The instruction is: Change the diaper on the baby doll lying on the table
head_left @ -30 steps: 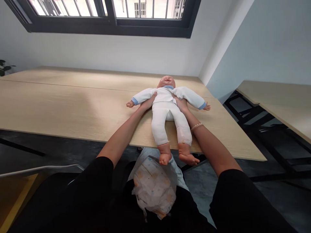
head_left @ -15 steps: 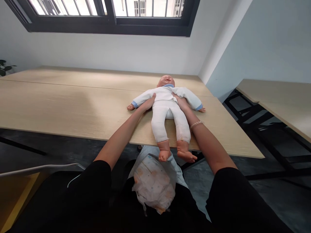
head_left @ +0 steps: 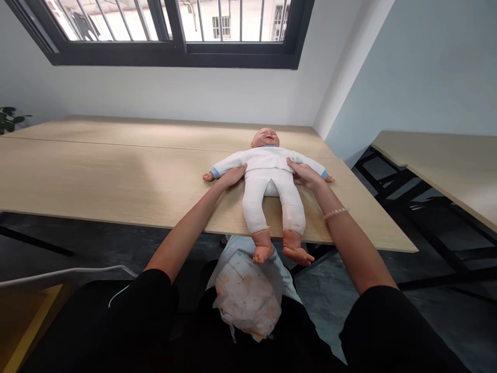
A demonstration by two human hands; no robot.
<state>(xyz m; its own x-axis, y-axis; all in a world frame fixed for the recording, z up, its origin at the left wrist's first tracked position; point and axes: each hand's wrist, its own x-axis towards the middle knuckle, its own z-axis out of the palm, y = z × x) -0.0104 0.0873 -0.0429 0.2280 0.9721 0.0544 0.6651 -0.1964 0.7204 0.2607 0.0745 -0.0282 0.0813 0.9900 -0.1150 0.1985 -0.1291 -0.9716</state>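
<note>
A baby doll (head_left: 268, 178) lies face up on the wooden table (head_left: 116, 176), its bare feet hanging over the near edge. It wears a white top with blue cuffs and white trousers. My left hand (head_left: 234, 176) holds the doll's side at the waist, thumb on the top's hem and the other fingers hidden beneath. My right hand (head_left: 306, 173) grips the opposite side of the waist, its thumb over the white cloth. On my lap rests a crumpled diaper (head_left: 247, 298) with a faint orange print, touched by neither hand.
A second table (head_left: 446, 160) with black legs stands to the right. White wall and a barred window (head_left: 178, 49) are behind the table. A white cable (head_left: 70, 270) runs at the lower left above a yellow-edged box (head_left: 33, 326). A plant (head_left: 10, 119) shows at far left.
My right hand has shifted outward to the right along the doll's side, and the top's hem there now lies straighter. My left hand stays at the waist. The view has tilted up slightly.
</note>
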